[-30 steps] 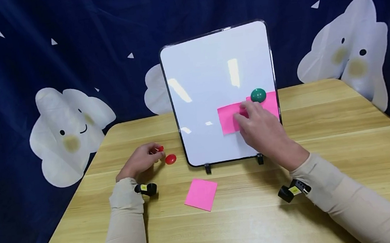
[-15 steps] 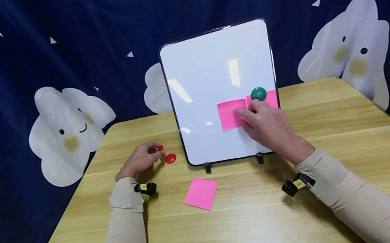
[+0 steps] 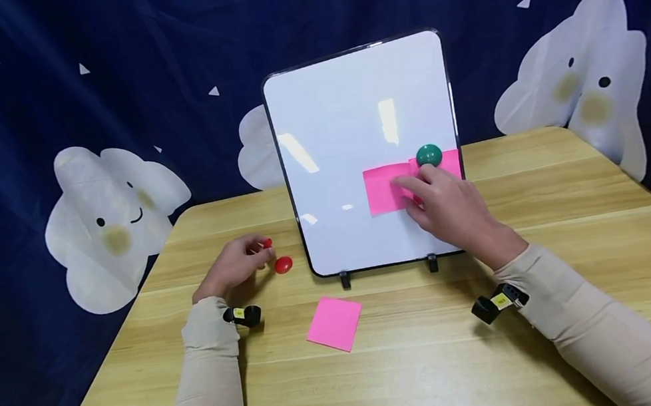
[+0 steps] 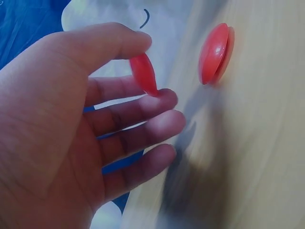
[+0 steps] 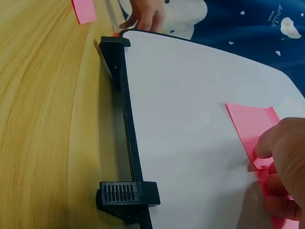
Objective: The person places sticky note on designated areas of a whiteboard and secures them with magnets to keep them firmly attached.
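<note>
My left hand [image 3: 237, 263] pinches a red round magnet [image 4: 144, 75] between thumb and fingers, low over the table. Another red magnet [image 3: 283, 265] lies just beyond its fingertips, on the wood. A whiteboard [image 3: 328, 122] stands upright in the middle. My right hand [image 3: 455, 208] is at its lower right, fingers touching a pink sticky note [image 3: 381, 190] on the board's face. A second pink note [image 3: 450, 160] adjoins it on the right, under a green round magnet [image 3: 429, 155], and is partly hidden by the hand. In the right wrist view, the fingertips overlap both notes [image 5: 252, 121].
A loose pink sticky note [image 3: 334, 324] lies on the wooden table [image 3: 416, 367] in front of the board. Black feet [image 3: 433, 262] hold up the board's bottom edge. A dark blue curtain [image 3: 176, 59] with white clouds hangs behind.
The left pink note on the board has shifted slightly up. My right hand has moved a little to the right across it. My left hand stays in place with the red magnet.
</note>
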Tool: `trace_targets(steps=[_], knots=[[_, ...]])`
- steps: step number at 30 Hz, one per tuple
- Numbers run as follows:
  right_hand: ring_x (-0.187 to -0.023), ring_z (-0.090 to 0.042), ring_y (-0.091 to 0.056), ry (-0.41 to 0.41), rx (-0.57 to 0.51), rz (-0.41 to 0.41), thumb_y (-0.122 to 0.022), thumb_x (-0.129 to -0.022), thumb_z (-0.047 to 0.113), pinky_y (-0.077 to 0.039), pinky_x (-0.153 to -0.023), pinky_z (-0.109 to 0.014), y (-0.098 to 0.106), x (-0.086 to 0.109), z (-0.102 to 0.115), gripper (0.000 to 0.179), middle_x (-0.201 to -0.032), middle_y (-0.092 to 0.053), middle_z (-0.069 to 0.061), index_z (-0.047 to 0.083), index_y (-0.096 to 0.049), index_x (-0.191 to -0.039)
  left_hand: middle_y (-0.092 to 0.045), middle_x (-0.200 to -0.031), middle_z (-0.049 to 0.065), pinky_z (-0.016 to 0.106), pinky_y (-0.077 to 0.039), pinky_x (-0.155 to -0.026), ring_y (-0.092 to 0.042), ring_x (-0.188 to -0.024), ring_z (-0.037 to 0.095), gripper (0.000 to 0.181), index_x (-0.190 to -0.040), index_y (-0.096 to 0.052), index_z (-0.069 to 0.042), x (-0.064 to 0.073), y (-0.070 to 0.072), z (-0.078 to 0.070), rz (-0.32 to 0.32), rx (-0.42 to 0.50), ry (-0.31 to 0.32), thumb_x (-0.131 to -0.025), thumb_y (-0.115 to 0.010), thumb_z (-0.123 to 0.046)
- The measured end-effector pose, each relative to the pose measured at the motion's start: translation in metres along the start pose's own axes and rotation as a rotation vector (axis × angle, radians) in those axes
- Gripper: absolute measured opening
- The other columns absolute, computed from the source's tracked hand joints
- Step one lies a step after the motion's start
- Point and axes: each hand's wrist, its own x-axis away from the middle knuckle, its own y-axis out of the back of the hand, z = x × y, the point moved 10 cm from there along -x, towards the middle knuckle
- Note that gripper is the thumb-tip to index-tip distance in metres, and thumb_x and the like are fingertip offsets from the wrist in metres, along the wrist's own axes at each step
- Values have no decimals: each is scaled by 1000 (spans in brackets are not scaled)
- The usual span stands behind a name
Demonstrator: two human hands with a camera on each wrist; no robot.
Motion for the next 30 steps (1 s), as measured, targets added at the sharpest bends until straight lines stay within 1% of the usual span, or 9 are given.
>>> trace_targets(steps=[5, 11, 13, 16, 21, 30], knots=[[-67, -20, -50, -8, -5, 9, -81, -82, 10, -42, -49, -31, -2, 1, 0, 37, -83, -51, -7, 12, -70, -117, -64, -106, 9, 39, -46, -85, -63, -88, 27, 37, -124, -64, -11, -2, 4, -1, -47, -17, -30, -95, -68, -34], [-66, -20, -48, -18, 0, 19, -81, -83, 11, -41, -50, -31, -3, 1, -1, 36, -82, -51, -7, 12, -70, -117, -66, -109, 8, 38, -48, -80, -63, -87, 26, 41, -128, -63, -13, -3, 8, -6, -100, -31, -61, -94, -71, -33], [-66, -20, -48, -17, 2, 18, -80, -83, 10, -41, -50, -30, -3, 1, -1, 36, -82, -51, -7, 12, -70, -117, -66, -110, 7, 38, -49, -79, -63, -88, 25, 41, -129, -63, -14, -3, 11, -10, -121, -40, -82, -93, -71, -31], [-66, -20, -48, -11, 4, 11, -81, -82, 10, -41, -49, -31, -2, 1, -1, 36, -83, -51, -7, 12, -70, -117, -65, -113, 7, 38, -50, -78, -61, -90, 24, 42, -130, -63, -13, -2, 15, -19, -154, -53, -129, -93, -72, -28], [-66, -20, -48, -1, 5, 0, -81, -82, 11, -41, -49, -31, -1, 0, 0, 35, -83, -51, -7, 13, -70, -116, -63, -113, 6, 38, -52, -74, -61, -89, 24, 43, -132, -63, -13, 0, 21, -33, -203, -62, -196, -91, -75, -23], [-67, -20, -48, -10, 11, 8, -81, -82, 10, -41, -50, -31, -2, 1, 0, 36, -83, -51, -7, 13, -70, -117, -60, -109, 3, 35, -54, -72, -61, -88, 21, 44, -131, -64, -15, 6, 26, -51, -240, -71, -243, -90, -76, -26]])
